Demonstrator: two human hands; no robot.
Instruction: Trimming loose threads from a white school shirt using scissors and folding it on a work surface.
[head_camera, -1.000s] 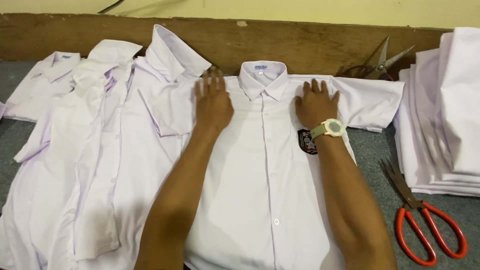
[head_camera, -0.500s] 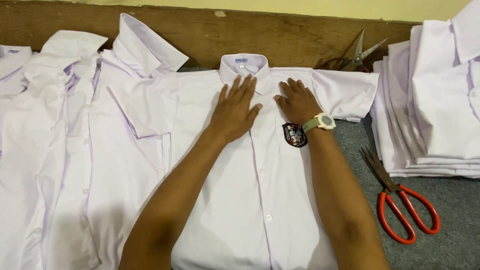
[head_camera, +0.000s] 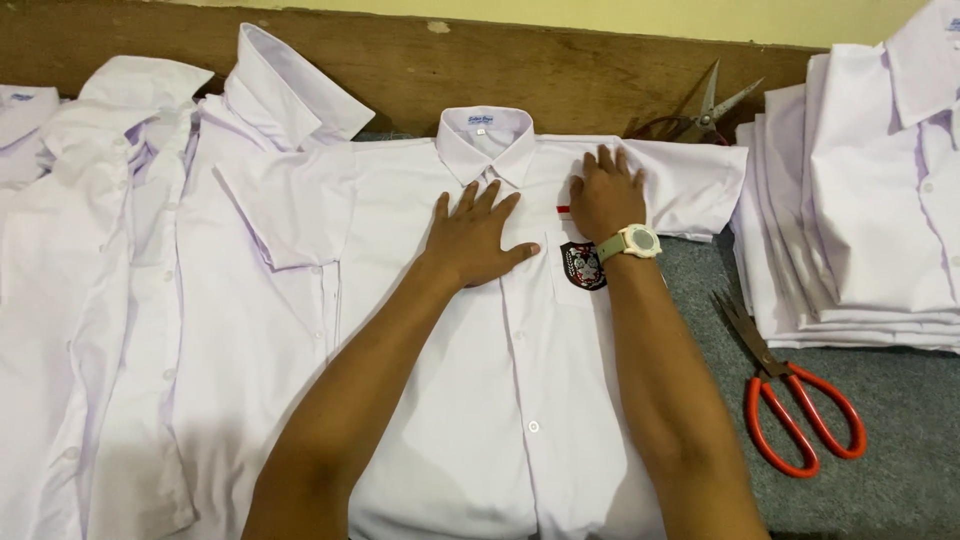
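1. Both hands lie flat, holding nothing: the left hand (head_camera: 475, 238) rests with fingers spread on the chest of the white shirt (head_camera: 480, 400), just below the collar (head_camera: 487, 140), and the right hand (head_camera: 605, 195) presses at about 2 o'clock from it, above the dark badge (head_camera: 583, 266) on the pocket. They are apart, close either side of the button placket.
2. On the right wrist sits a pale green watch (head_camera: 632, 243).
3. That shirt lies face up in the middle of the grey table (head_camera: 900, 470), buttoned, sleeves spread to 9 and 3 o'clock.
4. At 9 o'clock more white shirts (head_camera: 120, 300) overlap loosely; at 3 o'clock stands a stack of folded shirts (head_camera: 860, 220).
5. Red-handled scissors (head_camera: 790, 400) lie at 4 o'clock; metal scissors (head_camera: 705, 110) at 1 o'clock, against the wooden board (head_camera: 400, 70).
6. Risk, as I judge it: uneven pressure could drag the cloth into creases (the right sleeve already ripples), and a forearm sweeping outward could catch the red-handled scissors.
7. No containers are in view.
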